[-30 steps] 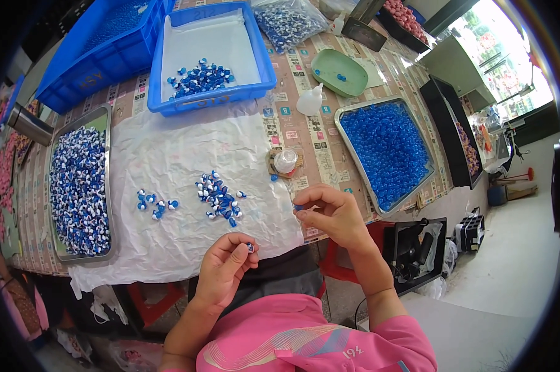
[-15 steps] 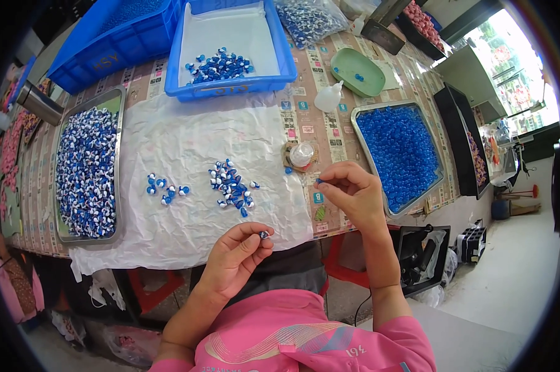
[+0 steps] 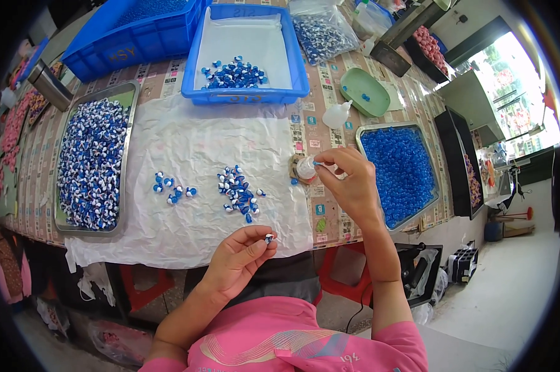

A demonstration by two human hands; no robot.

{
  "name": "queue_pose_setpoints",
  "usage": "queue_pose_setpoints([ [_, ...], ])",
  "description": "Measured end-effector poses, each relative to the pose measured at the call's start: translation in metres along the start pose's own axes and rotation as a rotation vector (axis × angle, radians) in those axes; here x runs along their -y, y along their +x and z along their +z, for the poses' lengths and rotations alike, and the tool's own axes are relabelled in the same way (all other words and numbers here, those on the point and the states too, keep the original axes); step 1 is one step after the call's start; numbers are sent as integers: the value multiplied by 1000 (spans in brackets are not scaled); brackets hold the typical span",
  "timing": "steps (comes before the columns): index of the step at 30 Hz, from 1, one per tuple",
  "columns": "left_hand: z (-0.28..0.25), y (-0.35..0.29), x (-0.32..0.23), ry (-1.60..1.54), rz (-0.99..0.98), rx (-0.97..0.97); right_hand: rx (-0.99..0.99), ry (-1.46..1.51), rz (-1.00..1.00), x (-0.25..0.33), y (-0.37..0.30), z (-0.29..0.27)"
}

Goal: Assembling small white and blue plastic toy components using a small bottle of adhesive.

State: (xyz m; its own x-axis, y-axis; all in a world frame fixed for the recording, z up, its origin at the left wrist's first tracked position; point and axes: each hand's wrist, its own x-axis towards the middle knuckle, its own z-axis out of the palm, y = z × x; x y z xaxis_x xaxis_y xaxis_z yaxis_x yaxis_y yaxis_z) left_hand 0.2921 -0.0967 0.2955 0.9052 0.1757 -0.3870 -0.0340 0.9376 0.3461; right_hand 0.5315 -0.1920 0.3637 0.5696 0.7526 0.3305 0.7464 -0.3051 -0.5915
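My left hand (image 3: 240, 257) is near the table's front edge and pinches a small blue-and-white bead (image 3: 269, 237) between thumb and fingertips. My right hand (image 3: 348, 183) is further right, fingers closed on a tiny blue piece (image 3: 316, 163) held at the tip of a small clear bottle (image 3: 305, 167) that stands on a brown pad. On the white paper sheet (image 3: 187, 155) lie two small groups of blue-and-white beads: a loose pile (image 3: 236, 192) in the middle and a smaller one (image 3: 171, 188) to its left.
A metal tray (image 3: 128, 111) of blue-and-white beads is at left, a metal tray (image 3: 364, 133) of blue beads at right. A blue bin (image 3: 292, 59) with beads, a larger blue crate (image 3: 131, 43), a green dish (image 3: 364, 93), a bag of beads (image 3: 323, 31) and a squeeze bottle (image 3: 339, 115) stand behind.
My right hand has moved up and left to the small clear bottle. My left hand stays low near the table edge with its bead.
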Motion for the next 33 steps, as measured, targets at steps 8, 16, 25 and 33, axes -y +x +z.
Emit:
queue_pose_setpoints([
  [8, -2, -3, -4, 4, 3, 22, 52, -103, -85, 3, 5, 3],
  [16, -5, -2, -4, -12, 1, 8, 13, -33, -126, 15, -7, 1],
  [25, -7, 2, 0, 8, -2, 14, 249, 375, -11, 46, -61, 20],
  [33, -9, 3, 4, 6, 19, 37, 243, 421, -21, 45, -71, 29],
])
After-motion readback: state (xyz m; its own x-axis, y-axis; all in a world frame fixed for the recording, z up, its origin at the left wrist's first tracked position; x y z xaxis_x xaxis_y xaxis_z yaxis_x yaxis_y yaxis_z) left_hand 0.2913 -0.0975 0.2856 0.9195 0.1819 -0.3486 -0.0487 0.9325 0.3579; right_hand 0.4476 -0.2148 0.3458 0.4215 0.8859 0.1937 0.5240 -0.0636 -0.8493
